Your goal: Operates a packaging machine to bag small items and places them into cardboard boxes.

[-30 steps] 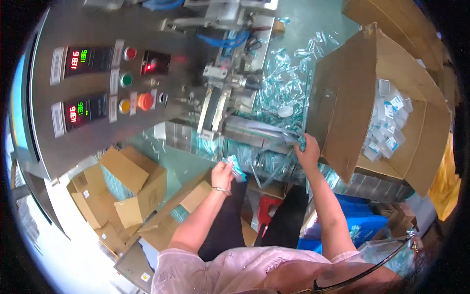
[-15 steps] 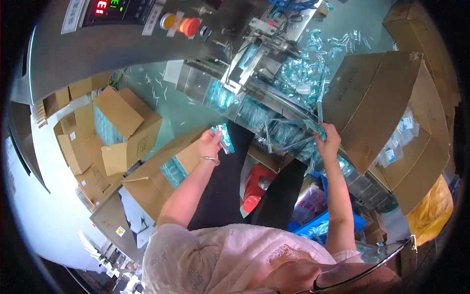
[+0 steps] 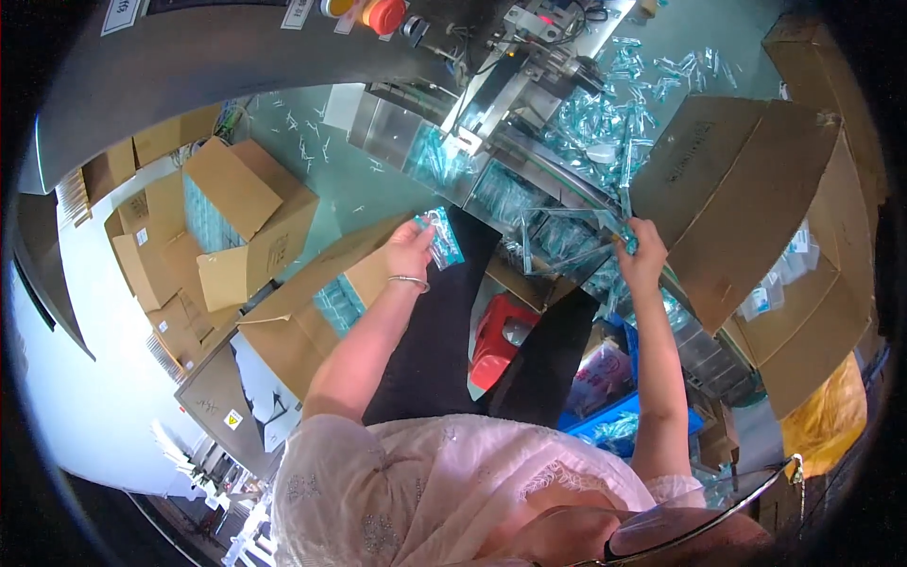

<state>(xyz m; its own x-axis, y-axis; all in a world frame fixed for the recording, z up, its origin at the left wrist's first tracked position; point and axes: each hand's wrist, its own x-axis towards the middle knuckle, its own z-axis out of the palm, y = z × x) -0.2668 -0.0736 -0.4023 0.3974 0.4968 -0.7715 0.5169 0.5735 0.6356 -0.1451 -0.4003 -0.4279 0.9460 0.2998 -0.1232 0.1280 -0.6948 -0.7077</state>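
Observation:
My left hand (image 3: pixel 408 251) is closed on a small stack of flat teal-and-clear plastic packets (image 3: pixel 442 238), held over my dark trousers. Farther right, my right hand (image 3: pixel 642 253) pinches something small and teal at the edge of the machine's conveyor; the fingers cover most of it. Under and beside that hand run clear compartments filled with teal packets (image 3: pixel 565 240). Narrow strips of clear film (image 3: pixel 527 244) lie across them.
A machine (image 3: pixel 255 71) with an orange button (image 3: pixel 384 15) stands at the far side. Open cardboard boxes are at left (image 3: pixel 231 189) and right (image 3: pixel 756 208). Loose packets (image 3: pixel 605 113) are heaped behind the conveyor. Between my legs is a red object (image 3: pixel 497 340); a blue bin (image 3: pixel 614 416) sits near my right arm.
The whole view has shifted slightly, with the machine now higher in the picture. My left hand keeps the packets, now tilted a little more. My right hand stays at the conveyor edge.

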